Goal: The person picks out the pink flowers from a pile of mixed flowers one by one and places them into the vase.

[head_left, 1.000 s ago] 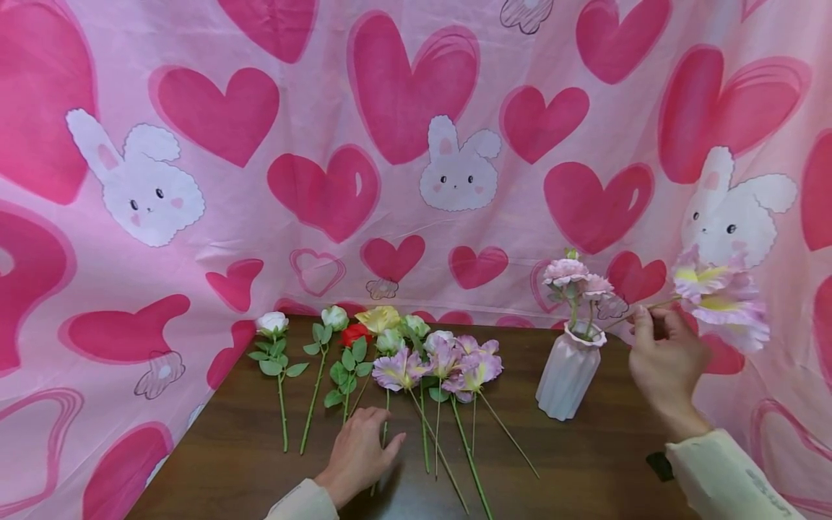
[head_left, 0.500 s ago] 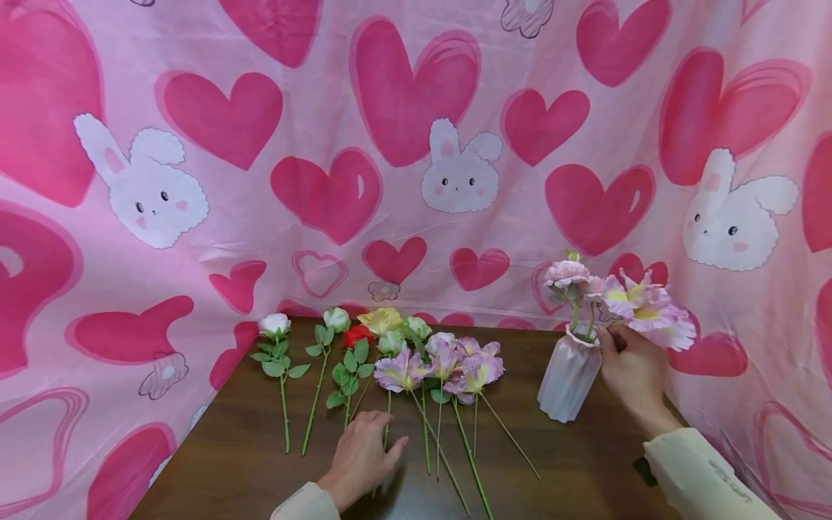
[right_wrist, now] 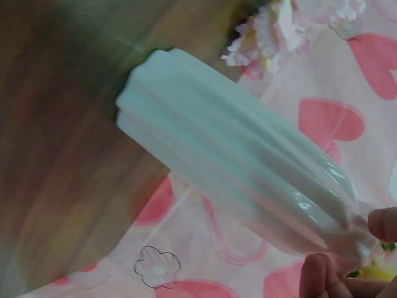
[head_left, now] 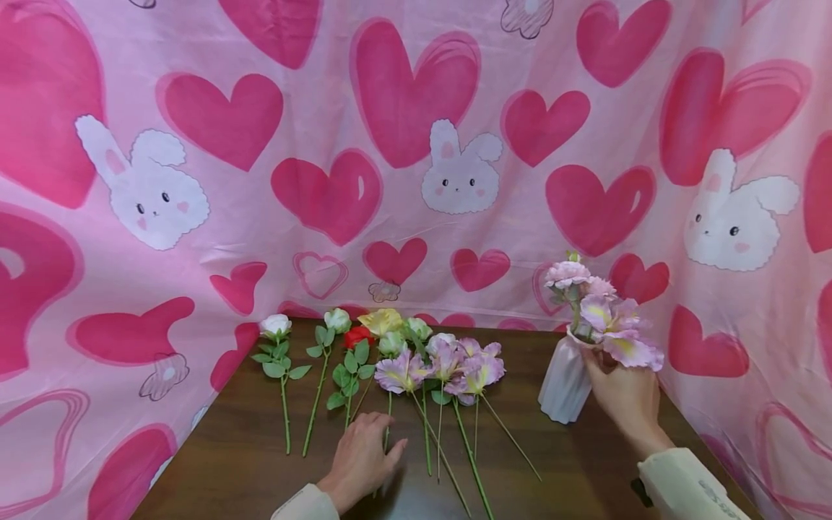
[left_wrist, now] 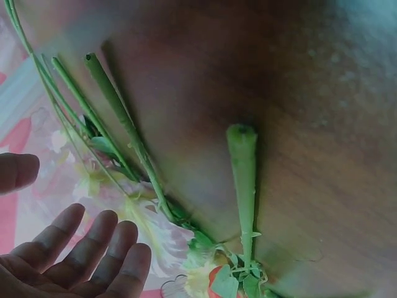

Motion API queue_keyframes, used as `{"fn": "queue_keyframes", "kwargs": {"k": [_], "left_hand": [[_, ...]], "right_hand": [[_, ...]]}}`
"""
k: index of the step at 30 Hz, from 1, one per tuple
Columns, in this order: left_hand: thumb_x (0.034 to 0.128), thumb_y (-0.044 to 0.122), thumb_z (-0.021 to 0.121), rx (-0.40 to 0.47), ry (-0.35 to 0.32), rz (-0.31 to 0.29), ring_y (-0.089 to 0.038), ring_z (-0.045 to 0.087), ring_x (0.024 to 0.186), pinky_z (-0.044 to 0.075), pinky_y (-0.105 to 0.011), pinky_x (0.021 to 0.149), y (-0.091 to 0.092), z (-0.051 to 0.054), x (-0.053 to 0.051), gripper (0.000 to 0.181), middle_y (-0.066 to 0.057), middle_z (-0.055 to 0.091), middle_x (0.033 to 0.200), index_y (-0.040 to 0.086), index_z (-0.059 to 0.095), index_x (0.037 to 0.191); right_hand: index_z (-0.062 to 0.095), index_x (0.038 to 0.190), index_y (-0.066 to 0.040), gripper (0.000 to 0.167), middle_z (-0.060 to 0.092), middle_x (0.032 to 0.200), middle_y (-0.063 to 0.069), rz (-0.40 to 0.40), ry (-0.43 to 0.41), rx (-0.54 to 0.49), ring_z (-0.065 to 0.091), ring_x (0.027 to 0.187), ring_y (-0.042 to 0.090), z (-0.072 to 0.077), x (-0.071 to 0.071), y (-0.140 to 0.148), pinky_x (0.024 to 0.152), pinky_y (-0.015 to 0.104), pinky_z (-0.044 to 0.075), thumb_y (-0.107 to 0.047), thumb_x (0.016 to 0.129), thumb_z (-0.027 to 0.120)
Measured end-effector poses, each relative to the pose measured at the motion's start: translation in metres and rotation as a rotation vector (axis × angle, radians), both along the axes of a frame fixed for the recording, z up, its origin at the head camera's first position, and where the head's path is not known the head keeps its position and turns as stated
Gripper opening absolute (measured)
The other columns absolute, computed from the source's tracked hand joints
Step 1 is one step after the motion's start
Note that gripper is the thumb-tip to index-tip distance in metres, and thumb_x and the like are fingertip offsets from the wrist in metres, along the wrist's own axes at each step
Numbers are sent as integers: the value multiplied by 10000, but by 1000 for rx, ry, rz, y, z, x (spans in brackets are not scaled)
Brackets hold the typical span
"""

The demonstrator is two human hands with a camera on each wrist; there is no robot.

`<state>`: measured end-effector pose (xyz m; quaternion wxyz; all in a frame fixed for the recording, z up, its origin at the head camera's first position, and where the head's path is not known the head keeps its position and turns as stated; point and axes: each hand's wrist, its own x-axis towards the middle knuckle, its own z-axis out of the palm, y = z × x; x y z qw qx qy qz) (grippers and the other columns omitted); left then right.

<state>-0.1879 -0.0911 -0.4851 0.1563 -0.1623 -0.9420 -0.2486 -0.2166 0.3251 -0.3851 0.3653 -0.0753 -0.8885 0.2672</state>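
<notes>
Petals of a purple-and-yellow iris [head_left: 622,334] spread at the mouth of a fluted white vase [head_left: 564,390], and we see the right hand [head_left: 627,397] directly beneath them, its thumb and bent fingers set close at the vase's neck; whether they pinch the iris stem, the rim or both we cannot tell, since the hand hides that spot. The vase stands at the right of a dark brown wooden table [head_left: 221,448], and out of it rise two pink ruffled blooms [head_left: 567,273] with a small green bud [head_left: 573,256] above them. Our left hand [head_left: 360,455] is low over the table near the middle, palm down beside the flower stems, its fingers loosely spread with the thumb well apart, gripping nothing; we cannot tell if it touches the wood. Beyond it we have a row of loose flowers lying stems toward us: a white rose [head_left: 276,325] at the far left, a greenish-white rose [head_left: 337,320], a red rose [head_left: 357,336], a yellow bloom [head_left: 380,321], more pale roses [head_left: 392,344], and a cluster of purple irises [head_left: 401,371] overlapping at the right end. Behind everything we see a pink cloth [head_left: 523,209] printed with hearts and white rabbits
</notes>
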Motion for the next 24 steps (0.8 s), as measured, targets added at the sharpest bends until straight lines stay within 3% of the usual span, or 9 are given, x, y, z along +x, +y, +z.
{"fn": "queue_keyframes", "kwargs": {"k": [5,7,11,17,24], "left_hand": [[848,325,829,-7,-5,0,-288,650,954,545,-496,807,1,0,0,314,-64,708,1029,83,745,1030],[846,317,832,-8,-3,-3,-286,652,949,544,-496,808,1,-1,0,311,-65,709,1023,79,745,1027],[844,306,836,-8,3,-11,-282,654,927,545,-493,797,1,1,-1,305,-70,710,1001,71,741,1015],[855,308,826,-4,-1,-22,-286,658,911,544,-484,793,5,3,-4,316,-77,714,989,61,738,1031],[861,319,825,21,-37,-45,-236,640,815,531,-432,696,15,8,-5,286,-19,692,883,77,726,977]], "right_hand": [[593,695,-71,383,573,583,122,-58,-99,42,568,617,408,-15,8,3,494,430,351,-351,889,769],[592,656,-98,398,582,575,115,-57,-102,59,579,610,433,-18,11,3,489,426,343,-369,886,773],[648,697,-123,365,630,634,93,-50,-123,54,601,637,409,-21,16,1,496,417,349,-403,906,753],[760,910,-93,317,688,744,73,-38,-151,28,637,718,369,-20,23,-9,541,416,389,-410,916,743],[764,960,-61,342,667,732,17,4,-135,24,612,684,246,-22,30,-25,571,377,415,-399,917,752]]}}
